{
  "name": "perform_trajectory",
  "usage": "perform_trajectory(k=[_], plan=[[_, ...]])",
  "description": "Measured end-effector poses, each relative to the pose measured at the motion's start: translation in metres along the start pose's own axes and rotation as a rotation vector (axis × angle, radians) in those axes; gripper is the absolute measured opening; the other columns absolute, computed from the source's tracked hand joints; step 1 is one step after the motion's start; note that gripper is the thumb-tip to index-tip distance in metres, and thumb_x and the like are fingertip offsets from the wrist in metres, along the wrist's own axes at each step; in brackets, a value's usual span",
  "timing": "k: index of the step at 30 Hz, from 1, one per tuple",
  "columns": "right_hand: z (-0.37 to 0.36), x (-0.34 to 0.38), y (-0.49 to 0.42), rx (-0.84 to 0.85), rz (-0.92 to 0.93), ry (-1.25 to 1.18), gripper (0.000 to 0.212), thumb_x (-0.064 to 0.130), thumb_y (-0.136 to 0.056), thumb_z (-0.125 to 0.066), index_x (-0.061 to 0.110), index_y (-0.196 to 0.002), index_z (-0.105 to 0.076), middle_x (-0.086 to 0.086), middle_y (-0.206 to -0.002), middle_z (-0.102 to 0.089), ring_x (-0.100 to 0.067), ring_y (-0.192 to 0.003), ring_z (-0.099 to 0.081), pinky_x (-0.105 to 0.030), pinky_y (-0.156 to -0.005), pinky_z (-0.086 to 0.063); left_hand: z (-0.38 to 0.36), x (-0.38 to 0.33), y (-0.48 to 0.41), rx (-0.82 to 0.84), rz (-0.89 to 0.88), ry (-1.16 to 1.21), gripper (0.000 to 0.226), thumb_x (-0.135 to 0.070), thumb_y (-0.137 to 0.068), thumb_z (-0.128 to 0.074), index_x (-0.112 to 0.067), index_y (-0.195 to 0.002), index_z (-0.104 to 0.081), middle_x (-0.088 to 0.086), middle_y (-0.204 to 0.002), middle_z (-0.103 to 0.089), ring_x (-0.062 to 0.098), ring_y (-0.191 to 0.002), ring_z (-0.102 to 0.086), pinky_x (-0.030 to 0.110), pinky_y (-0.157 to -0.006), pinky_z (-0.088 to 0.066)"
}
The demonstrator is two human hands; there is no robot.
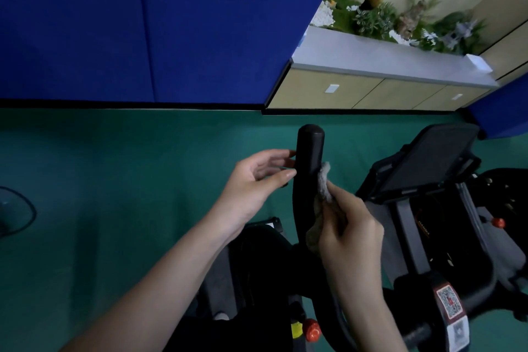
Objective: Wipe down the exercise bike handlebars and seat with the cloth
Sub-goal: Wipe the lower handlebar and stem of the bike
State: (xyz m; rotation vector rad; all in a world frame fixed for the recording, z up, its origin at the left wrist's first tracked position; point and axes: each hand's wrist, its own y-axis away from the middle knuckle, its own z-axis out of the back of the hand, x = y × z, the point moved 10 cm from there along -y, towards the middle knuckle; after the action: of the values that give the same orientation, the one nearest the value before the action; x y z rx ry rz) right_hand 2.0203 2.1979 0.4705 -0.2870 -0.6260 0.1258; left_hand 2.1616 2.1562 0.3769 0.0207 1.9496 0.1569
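Cloth (pixel 324 183), grey and crumpled, is pinched by the right hand (pixel 350 233) against the handlebar (pixel 310 157), left hand (pixel 257 180) spread.

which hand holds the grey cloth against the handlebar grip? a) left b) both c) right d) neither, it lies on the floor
c: the right hand pinches the grey cloth against the black handlebar grip, while the left hand, fingers relaxed, holds no cloth.

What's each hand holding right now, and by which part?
The right hand grips the grey cloth by its middle, its top against the handlebar. The left hand holds nothing.
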Motion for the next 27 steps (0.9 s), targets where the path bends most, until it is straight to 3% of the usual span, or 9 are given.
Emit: perform_trajectory(k=[3,7,13,18,21,24,27], plan=[[0.009,-0.001,0.004,-0.018,0.053,-0.007,0.037,-0.014,-0.082,-0.059,0.009,-0.109,-0.07,0.002,-0.089,-0.065,-0.024,-0.084,-0.067,-0.021,-0.071,-0.046,-0.001,0.002,0.001,0.001,0.008,-0.023,0.027,-0.004,-0.082,-0.07,-0.022,-0.102,-0.066,0.0,-0.099,-0.069,0.009,-0.092,-0.063,0.025,-0.089,-0.052],[0.029,0.032,-0.007,-0.157,0.374,-0.031,0.034,-0.01,-0.084,-0.053,0.002,-0.113,-0.066,-0.003,-0.107,-0.061,-0.019,-0.099,-0.06,-0.023,-0.09,-0.047,-0.01,0.007,0.007,0.007,0.001,0.028,0.027,0.005,-0.082,-0.066,-0.012,-0.102,-0.065,-0.001,-0.093,-0.068,0.007,-0.083,-0.063,0.017,-0.08,-0.049],[-0.004,0.039,-0.003,0.226,0.719,0.084,0.036,-0.018,-0.078,-0.049,-0.005,-0.106,-0.068,-0.011,-0.101,-0.068,-0.031,-0.094,-0.059,-0.027,-0.088,-0.045,-0.014,0.028,0.03,-0.078,0.0,0.105,0.028,0.012,-0.084,-0.058,-0.014,-0.092,-0.065,-0.012,-0.077,-0.069,-0.005,-0.072,-0.061,0.011,-0.072,-0.048],[0.009,0.077,-0.024,0.277,0.946,0.066,0.024,-0.011,-0.088,-0.05,-0.006,-0.106,-0.067,-0.014,-0.101,-0.066,-0.032,-0.095,-0.059,-0.032,-0.087,-0.047,-0.018,0.038,0.043,-0.175,0.0,0.144,0.016,0.0,-0.084,-0.066,-0.012,-0.095,-0.068,-0.006,-0.082,-0.069,-0.004,-0.07,-0.061,0.007,-0.066,-0.043],[-0.02,0.102,-0.032,0.455,1.134,0.246,0.025,-0.014,-0.083,-0.054,-0.004,-0.102,-0.068,-0.016,-0.095,-0.068,-0.037,-0.092,-0.058,-0.042,-0.079,-0.046,-0.018,0.038,0.046,-0.235,-0.017,0.167,0.014,-0.002,-0.084,-0.067,-0.013,-0.094,-0.069,-0.005,-0.082,-0.069,-0.004,-0.071,-0.062,0.007,-0.066,-0.043],[-0.045,0.103,-0.028,0.616,1.263,0.484,0.026,-0.01,-0.08,-0.058,0.004,-0.097,-0.071,-0.011,-0.088,-0.067,-0.032,-0.092,-0.058,-0.034,-0.072,-0.034,-0.02,0.037,0.046,-0.27,-0.026,0.192,0.013,-0.001,-0.084,-0.066,-0.006,-0.096,-0.069,-0.004,-0.079,-0.068,-0.006,-0.066,-0.06,0.005,-0.063,-0.041],[-0.065,0.098,-0.014,0.841,1.346,0.62,0.024,-0.001,-0.083,-0.056,0.01,-0.099,-0.07,-0.005,-0.094,-0.067,-0.023,-0.084,-0.052,-0.027,-0.076,-0.025,-0.019,0.04,0.047,-0.289,-0.031,0.229,0.012,-0.002,-0.083,-0.067,-0.01,-0.091,-0.068,-0.009,-0.075,-0.068,-0.008,-0.064,-0.06,0.004,-0.061,-0.041]])
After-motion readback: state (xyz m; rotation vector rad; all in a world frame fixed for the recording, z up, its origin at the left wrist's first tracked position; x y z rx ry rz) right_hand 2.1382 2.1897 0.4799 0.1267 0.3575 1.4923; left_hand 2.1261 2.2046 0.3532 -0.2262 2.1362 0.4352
